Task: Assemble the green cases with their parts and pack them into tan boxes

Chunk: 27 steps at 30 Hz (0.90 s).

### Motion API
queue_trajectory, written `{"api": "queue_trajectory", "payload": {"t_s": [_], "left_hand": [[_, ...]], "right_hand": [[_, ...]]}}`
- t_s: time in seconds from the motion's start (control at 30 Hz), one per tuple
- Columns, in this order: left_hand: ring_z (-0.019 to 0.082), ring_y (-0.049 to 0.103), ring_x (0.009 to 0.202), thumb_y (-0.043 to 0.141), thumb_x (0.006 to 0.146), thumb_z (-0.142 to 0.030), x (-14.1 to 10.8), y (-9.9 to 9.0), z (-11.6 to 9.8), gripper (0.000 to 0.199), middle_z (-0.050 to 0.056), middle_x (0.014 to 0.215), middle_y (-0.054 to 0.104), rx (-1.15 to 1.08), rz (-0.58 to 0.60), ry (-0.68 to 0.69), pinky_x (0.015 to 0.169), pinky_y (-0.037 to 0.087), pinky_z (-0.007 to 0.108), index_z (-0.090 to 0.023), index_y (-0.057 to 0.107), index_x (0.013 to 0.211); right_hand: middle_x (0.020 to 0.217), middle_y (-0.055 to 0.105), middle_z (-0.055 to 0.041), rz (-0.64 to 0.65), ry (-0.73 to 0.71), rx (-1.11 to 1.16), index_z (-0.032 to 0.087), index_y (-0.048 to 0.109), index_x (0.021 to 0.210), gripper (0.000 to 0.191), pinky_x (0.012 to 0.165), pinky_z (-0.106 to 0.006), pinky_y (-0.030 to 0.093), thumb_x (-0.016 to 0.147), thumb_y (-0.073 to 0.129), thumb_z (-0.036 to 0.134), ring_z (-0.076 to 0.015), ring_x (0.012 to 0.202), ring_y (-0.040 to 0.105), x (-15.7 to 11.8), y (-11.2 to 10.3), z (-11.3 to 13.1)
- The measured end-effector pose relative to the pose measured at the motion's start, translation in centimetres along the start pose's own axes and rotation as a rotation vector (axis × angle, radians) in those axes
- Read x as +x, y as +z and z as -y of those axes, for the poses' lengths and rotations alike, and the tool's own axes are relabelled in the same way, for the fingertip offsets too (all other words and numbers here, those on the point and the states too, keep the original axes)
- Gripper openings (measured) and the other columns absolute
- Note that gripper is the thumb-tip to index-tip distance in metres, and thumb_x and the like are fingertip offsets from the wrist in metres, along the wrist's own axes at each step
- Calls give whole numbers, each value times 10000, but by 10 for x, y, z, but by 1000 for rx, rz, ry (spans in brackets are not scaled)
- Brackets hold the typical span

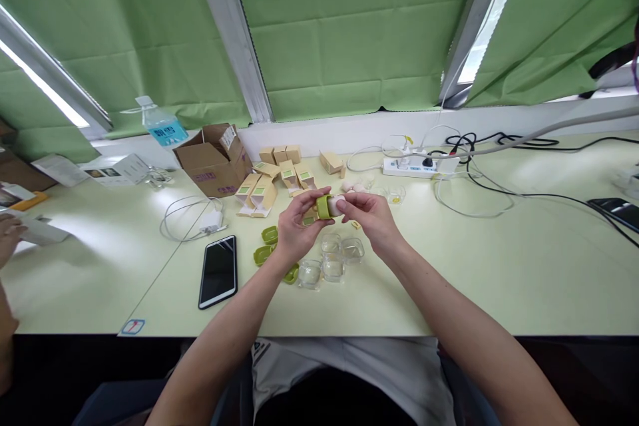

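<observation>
green cup (291,273) — partly behind left forearm (232,333) | co-worker's hand (6,238) — cut at edge

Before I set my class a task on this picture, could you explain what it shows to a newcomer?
No machine here: one person works bare-handed, seen from a camera on their head. The left hand holds a green cup-like piece; the right hand holds a pale piece against it. On the table are more green pieces, clear plastic containers, a smartphone, small tan cartons, an open cardboard box and a power strip. Another person's hand shows at far left.
</observation>
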<state>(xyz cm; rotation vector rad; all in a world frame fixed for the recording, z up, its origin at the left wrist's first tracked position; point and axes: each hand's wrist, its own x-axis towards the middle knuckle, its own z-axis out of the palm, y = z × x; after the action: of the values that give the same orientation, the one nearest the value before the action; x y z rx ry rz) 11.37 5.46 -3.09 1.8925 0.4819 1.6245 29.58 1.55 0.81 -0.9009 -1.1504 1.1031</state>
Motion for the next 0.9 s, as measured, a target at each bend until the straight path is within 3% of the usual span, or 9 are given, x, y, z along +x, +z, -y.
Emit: {"api": "queue_trajectory", "payload": {"t_s": [0.17, 0.43, 0.9], "left_hand": [[301, 730, 1320, 944, 807, -240, 1, -1, 1, 563, 149, 1381, 759, 0, 45, 9, 1126, 633, 477, -230, 677, 1302], [306, 758, 1271, 933, 817, -242, 3, -3, -4, 508, 147, 1340, 778, 110, 82, -15, 1070, 664, 468, -223, 676, 1254], [291, 752, 1270, 898, 832, -181, -4, 5, 2, 488, 123, 1288, 779, 230, 32, 89, 1068, 663, 477, -230, 670, 1261]], "right_hand": [[775, 799, -45, 18, 16, -30, 201, 873, 839, 478, 670, -335, 575, 616, 985, 609, -171, 660, 651, 0, -4, 2], [774, 807, -49, 20, -13, -57, 204, 874, 818, 459, 711, -378, 620, 618, 989, 601, -209, 682, 705, -1, -3, 1], [798, 819, -67, -16, 9, 11, 194, 874, 852, 454, 773, -422, 656, 629, 988, 572, -271, 787, 768, 1, 0, -7]]}}
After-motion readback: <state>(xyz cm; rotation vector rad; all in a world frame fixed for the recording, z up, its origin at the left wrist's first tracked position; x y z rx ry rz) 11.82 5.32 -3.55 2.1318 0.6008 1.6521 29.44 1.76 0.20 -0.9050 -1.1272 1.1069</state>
